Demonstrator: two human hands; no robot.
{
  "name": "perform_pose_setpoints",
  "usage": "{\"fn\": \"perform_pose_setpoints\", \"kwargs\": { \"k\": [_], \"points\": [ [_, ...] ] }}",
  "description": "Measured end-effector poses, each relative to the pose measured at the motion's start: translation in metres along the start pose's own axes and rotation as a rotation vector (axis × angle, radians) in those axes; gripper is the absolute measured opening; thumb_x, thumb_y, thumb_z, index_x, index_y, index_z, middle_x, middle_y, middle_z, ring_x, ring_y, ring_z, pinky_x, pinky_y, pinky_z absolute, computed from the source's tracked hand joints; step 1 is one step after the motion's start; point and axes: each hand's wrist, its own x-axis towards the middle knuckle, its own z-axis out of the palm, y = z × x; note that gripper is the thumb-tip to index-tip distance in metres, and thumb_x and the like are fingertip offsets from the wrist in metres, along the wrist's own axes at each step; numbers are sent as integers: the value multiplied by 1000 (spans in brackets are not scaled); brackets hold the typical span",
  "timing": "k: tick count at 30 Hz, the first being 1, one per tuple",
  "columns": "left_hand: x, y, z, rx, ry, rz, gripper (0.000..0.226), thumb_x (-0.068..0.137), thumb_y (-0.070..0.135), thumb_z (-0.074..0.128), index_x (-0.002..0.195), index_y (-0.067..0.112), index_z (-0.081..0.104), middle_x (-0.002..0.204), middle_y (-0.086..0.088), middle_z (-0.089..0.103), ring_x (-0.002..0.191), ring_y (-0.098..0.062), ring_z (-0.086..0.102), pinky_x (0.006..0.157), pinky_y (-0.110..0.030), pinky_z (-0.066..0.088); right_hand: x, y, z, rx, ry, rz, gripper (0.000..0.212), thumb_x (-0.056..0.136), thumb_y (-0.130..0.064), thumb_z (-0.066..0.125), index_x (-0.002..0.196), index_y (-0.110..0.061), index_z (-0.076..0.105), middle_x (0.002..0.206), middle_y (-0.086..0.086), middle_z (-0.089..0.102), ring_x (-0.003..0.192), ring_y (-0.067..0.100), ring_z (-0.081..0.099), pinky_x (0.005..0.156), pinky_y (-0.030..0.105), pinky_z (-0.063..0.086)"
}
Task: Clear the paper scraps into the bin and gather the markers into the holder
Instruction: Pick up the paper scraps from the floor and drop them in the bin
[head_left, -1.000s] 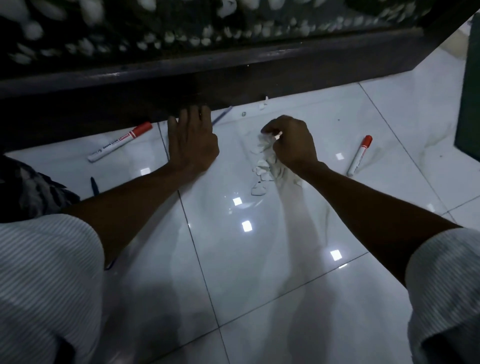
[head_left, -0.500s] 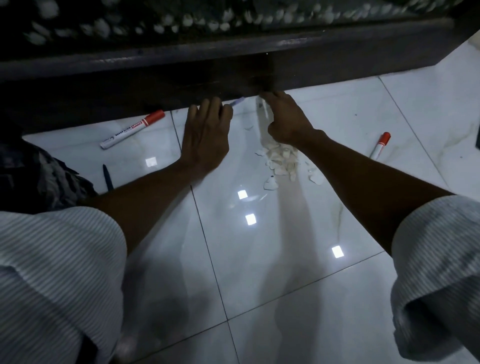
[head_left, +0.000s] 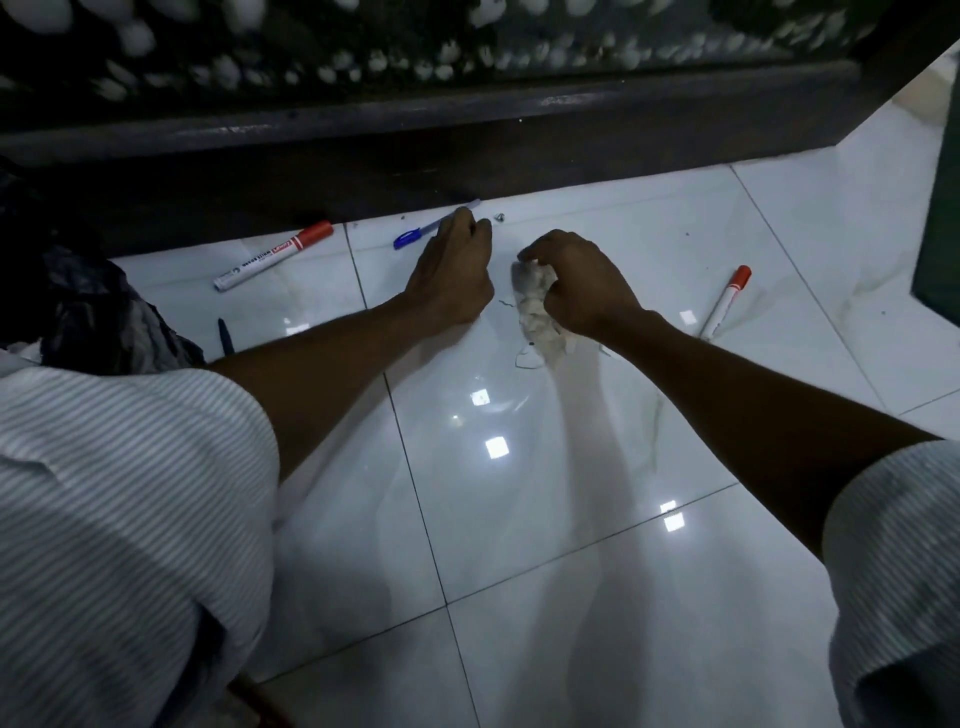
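My right hand (head_left: 582, 283) grips paper scraps (head_left: 535, 306) on the floor (head_left: 519, 493); left hand (head_left: 452, 270) flat beside them, fingers relaxed.

We see both arms reaching forward and down, forearms bare below rolled striped sleeves. The left hand (head_left: 451, 275) lies palm down, fingers extended and close together. The right hand (head_left: 582, 283) is arched, its fingers curled downward, knuckles raised.
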Motion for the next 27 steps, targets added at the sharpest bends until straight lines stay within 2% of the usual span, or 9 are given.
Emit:
{"fn": "perform_pose_setpoints", "kwargs": {
  "k": [4,8,10,11,14,18,22,25,27],
  "points": [
    [-2,4,0,-25,-25,101,45,100,20,61,144,10,55,146,-14,47,131,-29,49,111,-38,47,8,-3,-7,70,48,123,60,84,6,66,141,-12,56,147,8,54,132,27,53,112,41,46],
    [-19,2,10,-126,-63,250,33,104,19,53,134,9,65,136,-12,62,125,-27,57,111,-34,44,32,-9,-8,79,8,116,68,83,5,65,147,-11,49,153,9,47,140,28,45,118,39,38],
    [-20,-4,6,-190,55,197,32,102,10,54,131,4,65,133,-16,65,123,-29,60,109,-32,46,44,-13,-4,43,-42,71,70,86,3,65,151,-11,45,158,9,42,145,28,38,120,37,32],
    [-18,-8,2,-241,143,153,30,99,4,54,126,1,68,125,-19,68,116,-29,63,102,-30,48,49,-15,-3,11,-70,53,70,87,1,66,152,-11,42,159,10,40,146,29,37,120,38,31],
    [-11,-19,-7,-322,277,68,26,91,-5,58,113,-2,71,111,-19,69,101,-27,65,89,-27,51,55,-17,1,-102,-123,38,73,87,0,68,154,-12,41,159,10,40,145,31,38,118,43,37],
    [-1,-30,2,-277,191,-70,31,90,-3,69,121,2,69,120,-15,66,108,-26,65,88,-24,48,42,-14,3,-176,-106,2,72,85,2,68,152,-14,46,155,9,47,140,32,44,113,42,43],
    [-5,-18,2,-274,84,-44,35,89,0,71,124,-1,68,122,-16,65,111,-25,64,90,-25,49,16,-2,3,-134,-78,-5,67,82,6,65,145,-14,55,147,9,56,133,31,51,110,43,46],
    [-15,-6,-1,-251,4,19,38,87,6,72,125,2,67,121,-15,63,108,-26,64,96,-32,55,-9,3,-5,-183,-68,-5,62,79,4,63,137,-16,61,139,8,61,126,33,55,102,47,44],
    [-23,2,-3,-235,-53,23,44,84,11,75,126,5,66,120,-13,60,102,-24,62,90,-32,55,-29,2,-6,-190,-68,5,58,76,2,63,130,-19,65,132,5,64,120,32,57,98,47,43]
  ]
}}
